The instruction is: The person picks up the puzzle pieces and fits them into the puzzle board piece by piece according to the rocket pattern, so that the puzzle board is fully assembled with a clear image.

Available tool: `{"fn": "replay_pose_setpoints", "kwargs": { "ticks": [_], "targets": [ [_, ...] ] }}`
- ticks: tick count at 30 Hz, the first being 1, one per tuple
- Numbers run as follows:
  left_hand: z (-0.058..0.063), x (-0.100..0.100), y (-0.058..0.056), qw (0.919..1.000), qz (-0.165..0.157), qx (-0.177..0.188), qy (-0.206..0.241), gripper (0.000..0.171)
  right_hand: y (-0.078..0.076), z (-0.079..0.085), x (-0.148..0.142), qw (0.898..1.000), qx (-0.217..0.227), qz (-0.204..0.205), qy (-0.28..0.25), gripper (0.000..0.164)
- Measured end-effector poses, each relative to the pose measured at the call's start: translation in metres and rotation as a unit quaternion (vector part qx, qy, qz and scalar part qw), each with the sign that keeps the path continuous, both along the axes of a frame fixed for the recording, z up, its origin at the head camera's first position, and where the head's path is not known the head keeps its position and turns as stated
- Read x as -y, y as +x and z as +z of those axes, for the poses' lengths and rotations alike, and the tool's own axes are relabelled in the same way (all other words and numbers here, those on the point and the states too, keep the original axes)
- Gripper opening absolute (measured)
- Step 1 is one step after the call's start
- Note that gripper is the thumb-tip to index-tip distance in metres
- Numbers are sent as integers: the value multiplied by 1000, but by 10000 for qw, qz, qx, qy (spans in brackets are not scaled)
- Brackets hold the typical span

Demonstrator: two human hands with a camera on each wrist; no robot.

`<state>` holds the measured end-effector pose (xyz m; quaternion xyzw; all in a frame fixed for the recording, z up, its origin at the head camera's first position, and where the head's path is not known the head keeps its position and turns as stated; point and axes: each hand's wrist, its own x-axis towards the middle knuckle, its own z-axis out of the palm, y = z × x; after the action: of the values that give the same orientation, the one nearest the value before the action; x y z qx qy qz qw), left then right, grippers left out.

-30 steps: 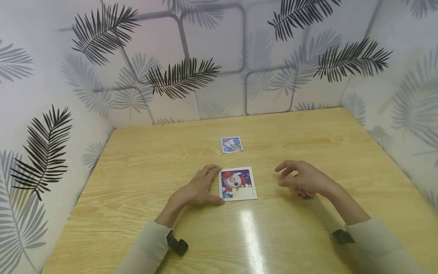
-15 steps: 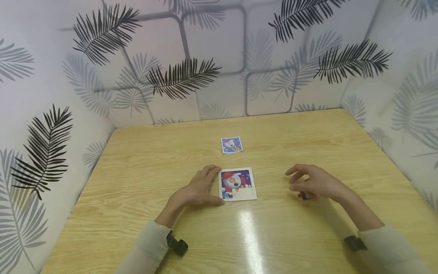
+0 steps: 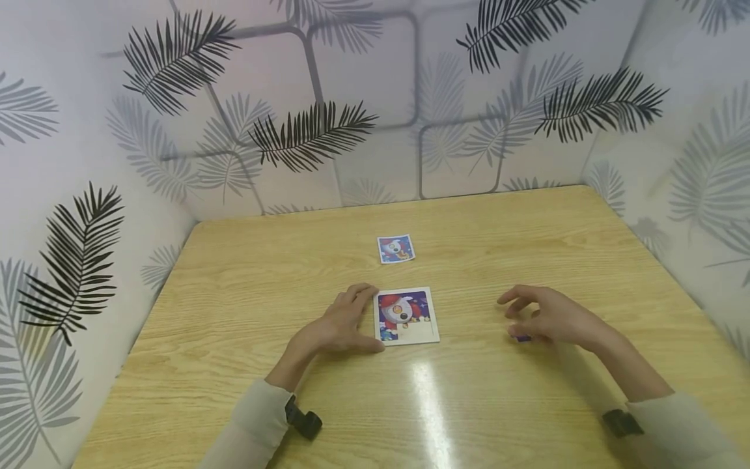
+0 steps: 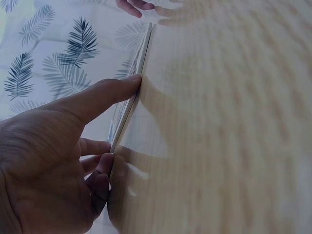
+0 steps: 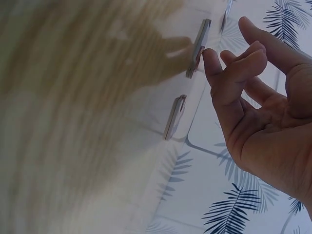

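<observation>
A square puzzle board (image 3: 418, 331), white-framed with a partly filled cartoon picture of a red and white figure, lies on the table. My left hand (image 3: 336, 326) holds it at its left side, thumb along the near edge and index finger at the far corner. In the left wrist view the board (image 4: 127, 109) shows edge-on between thumb and fingers. To the right, my right hand (image 3: 553, 316) hovers with loosely bent fingers over a dark puzzle piece (image 3: 520, 337), mostly hidden in the head view. The right wrist view has one fingertip right at a piece (image 5: 199, 46).
A small picture card (image 3: 396, 249) of the same figure lies beyond the board. Another flat piece (image 5: 175, 117) lies near the right hand. The wooden table (image 3: 281, 254) meets leaf-patterned walls (image 3: 381, 150) at the back and sides.
My right hand has moved to the right, away from the board, and now covers more of the dark piece. The left hand and the board have stayed put.
</observation>
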<state>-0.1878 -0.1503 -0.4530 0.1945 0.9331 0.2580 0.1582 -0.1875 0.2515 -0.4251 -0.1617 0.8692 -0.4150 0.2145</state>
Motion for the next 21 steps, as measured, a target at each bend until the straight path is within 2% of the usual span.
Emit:
{"fn": "replay_pose_setpoints", "kwargs": {
  "ticks": [11, 17, 21],
  "targets": [
    [1, -3, 0, 10000, -21, 39, -1, 104, 6, -3, -18, 9999, -159, -12, 38, 53],
    [2, -3, 2, 10000, 50, 26, 21, 104, 7, -4, -22, 9993, -332, 145, 133, 51],
    [2, -2, 2, 10000, 45, 32, 82, 104, 8, -4, -22, 9994, -256, 196, 80, 50]
  ]
}}
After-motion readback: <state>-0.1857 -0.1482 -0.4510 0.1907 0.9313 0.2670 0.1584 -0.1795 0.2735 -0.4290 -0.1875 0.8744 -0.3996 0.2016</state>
